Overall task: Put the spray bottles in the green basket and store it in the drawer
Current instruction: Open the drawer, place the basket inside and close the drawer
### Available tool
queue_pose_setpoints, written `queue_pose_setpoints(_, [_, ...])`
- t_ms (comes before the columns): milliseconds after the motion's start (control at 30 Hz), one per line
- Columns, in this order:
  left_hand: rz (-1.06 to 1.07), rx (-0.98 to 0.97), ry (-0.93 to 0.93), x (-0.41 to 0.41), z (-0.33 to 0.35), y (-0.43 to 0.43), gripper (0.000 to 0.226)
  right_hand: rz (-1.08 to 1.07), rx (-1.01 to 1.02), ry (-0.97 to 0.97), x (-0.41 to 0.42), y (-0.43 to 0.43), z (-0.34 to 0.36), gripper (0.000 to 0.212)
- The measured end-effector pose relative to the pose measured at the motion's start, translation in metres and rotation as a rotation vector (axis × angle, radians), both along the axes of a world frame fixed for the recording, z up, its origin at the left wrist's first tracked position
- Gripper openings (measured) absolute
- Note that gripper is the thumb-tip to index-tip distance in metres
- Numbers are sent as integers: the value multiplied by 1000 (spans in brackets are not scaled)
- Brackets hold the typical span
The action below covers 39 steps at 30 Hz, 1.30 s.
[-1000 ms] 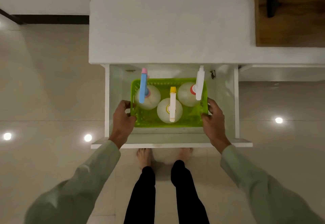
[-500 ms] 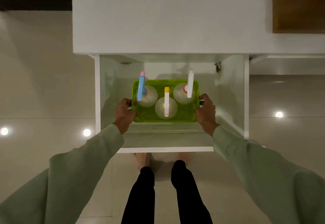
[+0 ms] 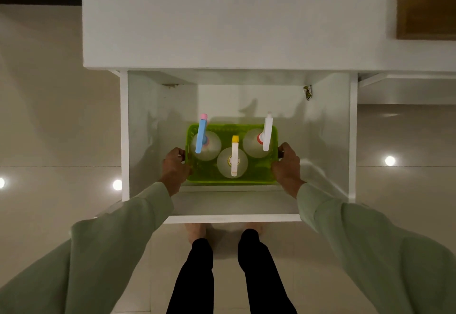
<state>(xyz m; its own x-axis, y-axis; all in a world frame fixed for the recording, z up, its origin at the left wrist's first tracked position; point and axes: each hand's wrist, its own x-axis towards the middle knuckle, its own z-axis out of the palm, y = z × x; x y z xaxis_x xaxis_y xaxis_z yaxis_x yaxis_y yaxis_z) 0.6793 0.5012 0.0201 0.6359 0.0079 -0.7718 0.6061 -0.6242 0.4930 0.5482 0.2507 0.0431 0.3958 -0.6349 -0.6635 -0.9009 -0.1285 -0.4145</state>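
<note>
While you lower the basket (image 3: 232, 180) into the open drawer (image 3: 124, 141), your left hand (image 3: 175, 168) and right hand (image 3: 286, 165) grip its two short ends, fingers curled tight over the rim, probably to keep it level. Three bottles stand upright inside: a blue-headed one (image 3: 202, 138) far left, a yellow-headed one (image 3: 234, 158) near the middle, a white-headed one (image 3: 266, 133) far right. No labels or writing can be read.

Three spray bottles (image 3: 206, 144) stood in one green basket (image 3: 249, 178), one open white drawer (image 3: 328, 128) was there, two hands held on, left hand (image 3: 174, 168), right hand (image 3: 286, 167), three round lights shone on the floor (image 3: 117, 185)
</note>
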Motion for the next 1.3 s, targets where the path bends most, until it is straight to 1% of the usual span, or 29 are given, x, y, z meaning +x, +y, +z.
queue_pose_setpoints(167, [-82, 72, 36, -2, -3, -5, 32, 21, 0, 16, -6, -3, -10, 8])
queue_pose_setpoints(333, [-100, 100, 64, -6, -4, -4, 27, 44, 39, 27, -11, -3, -13, 13])
queue_pose_setpoints(433, [-99, 69, 88, -8, 1, -5, 29, 54, 113, 35, -11, -5, -7, 24])
queue_pose_setpoints(500, [-82, 35, 84, -11, 7, -4, 38, 33, 173, 47, -12, -5, -1, 40])
queue_pose_setpoints(567, [-34, 4, 80, -15, 17, -3, 48, -38, 211, 41, -14, -5, 8, 52])
queue_pose_setpoints(633, [32, -19, 85, -19, 35, -1, 56, -114, 205, 4, -16, -3, 25, 53])
queue_pose_setpoints(700, [73, -57, 65, -26, 58, 1, 58, -146, 181, -50, -21, 0, 46, 49])
queue_pose_setpoints(800, [86, -77, -56, -46, 105, 6, 45, -185, 109, -208, -35, 14, 87, 40])
queue_pose_setpoints(867, [182, -117, -123, -62, 137, 8, 33, -281, 20, -327, -46, 31, 116, 27])
queue_pose_setpoints(900, [272, -154, -124, -72, 152, 8, 28, -342, -30, -370, -51, 41, 128, 20])
queue_pose_setpoints(967, [478, -232, -67, -91, 175, 5, 19, -476, -83, -401, -63, 59, 145, 10])
queue_pose_setpoints(1000, [572, -245, -19, -100, 182, 2, 15, -554, -74, -385, -67, 68, 149, 8])
queue_pose_setpoints(1067, [751, -203, 84, -117, 188, -4, 12, -743, -13, -285, -72, 84, 151, 14])
queue_pose_setpoints(1133, [928, -151, 159, -126, 187, -13, 24, -983, 106, -167, -69, 92, 149, 21])
queue_pose_setpoints(1167, [981, -132, 184, -127, 185, -17, 32, -1102, 176, -143, -63, 93, 148, 24])
queue_pose_setpoints(1233, [1030, -137, 248, -125, 182, -26, 42, -1283, 254, -155, -51, 90, 146, 34])
queue_pose_setpoints(1300, [1039, -212, 304, -117, 177, -31, 47, -1418, 276, -159, -41, 83, 145, 44])
